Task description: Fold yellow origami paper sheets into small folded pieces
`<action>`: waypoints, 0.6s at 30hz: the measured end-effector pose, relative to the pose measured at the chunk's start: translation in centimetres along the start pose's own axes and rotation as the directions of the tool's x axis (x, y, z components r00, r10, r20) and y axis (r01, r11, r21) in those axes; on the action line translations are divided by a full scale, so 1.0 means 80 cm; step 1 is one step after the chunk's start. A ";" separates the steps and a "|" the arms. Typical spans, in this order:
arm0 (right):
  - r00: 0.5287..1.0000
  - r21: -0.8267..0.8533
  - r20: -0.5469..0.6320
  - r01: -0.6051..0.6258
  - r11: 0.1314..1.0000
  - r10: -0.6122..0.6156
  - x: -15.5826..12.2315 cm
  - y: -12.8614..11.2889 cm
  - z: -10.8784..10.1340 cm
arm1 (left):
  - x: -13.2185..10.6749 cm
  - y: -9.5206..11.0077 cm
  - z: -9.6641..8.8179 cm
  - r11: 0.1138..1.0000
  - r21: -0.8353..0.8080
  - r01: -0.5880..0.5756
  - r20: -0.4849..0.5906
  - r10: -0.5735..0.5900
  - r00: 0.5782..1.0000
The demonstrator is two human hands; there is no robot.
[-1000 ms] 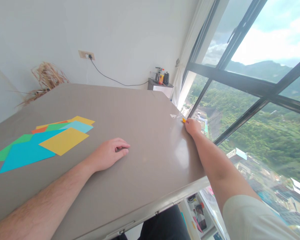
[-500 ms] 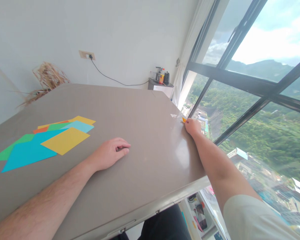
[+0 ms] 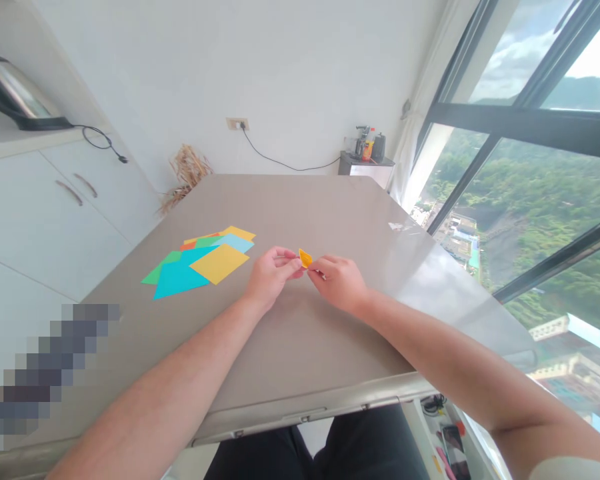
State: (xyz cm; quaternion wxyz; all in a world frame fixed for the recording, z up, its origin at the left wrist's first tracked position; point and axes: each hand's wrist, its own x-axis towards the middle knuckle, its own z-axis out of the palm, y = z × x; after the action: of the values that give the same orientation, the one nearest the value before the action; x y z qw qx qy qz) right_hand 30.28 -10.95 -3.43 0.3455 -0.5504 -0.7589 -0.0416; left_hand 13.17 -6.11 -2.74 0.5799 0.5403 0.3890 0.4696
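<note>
Over the middle of the table (image 3: 290,207), a small orange-yellow piece of paper (image 3: 305,258), seemingly folded, is between the fingertips of both hands. My left hand (image 3: 270,275) pinches it from the left, thumb against its edge. My right hand (image 3: 341,283) grips its lower right corner between thumb and curled fingers. To the left of my left hand lie overlapping coloured sheets: a yellow sheet (image 3: 221,264) on top, a blue sheet (image 3: 177,275) under it, and green (image 3: 161,269), light blue (image 3: 235,242) and orange ones around them.
Large windows (image 3: 480,173) run along the right side. A dried plant (image 3: 190,167) stands behind the table's far left corner. Beyond the far right corner, a small cabinet (image 3: 370,172) carries bottles and a kettle. An open drawer (image 3: 450,433) with a phone is low on the right.
My right hand has come from the table's right edge to the middle, bringing the orange-yellow paper. My left hand has lifted off the tabletop and closed on the paper. The view has turned left.
</note>
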 end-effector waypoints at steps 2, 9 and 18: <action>0.998 0.077 0.034 -0.053 0.996 0.050 0.007 -0.009 0.000 | 0.002 0.001 -0.001 0.999 0.036 -0.017 -0.050 0.019 0.999; 0.907 0.249 0.137 -0.420 0.873 0.398 0.028 -0.023 -0.001 | 0.007 -0.005 -0.008 0.933 0.328 -0.147 -0.107 0.191 0.976; 0.887 0.215 0.181 -0.458 0.863 0.426 0.025 -0.027 0.007 | -0.001 -0.005 -0.004 0.784 0.563 -0.259 0.020 0.301 0.954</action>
State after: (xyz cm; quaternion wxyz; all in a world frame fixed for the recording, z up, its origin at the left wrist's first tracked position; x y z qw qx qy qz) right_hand 27.85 -9.89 -2.06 0.3636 -0.6629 -0.6319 0.1706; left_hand 12.91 -6.09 -3.18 0.3058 0.7209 0.4451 0.4343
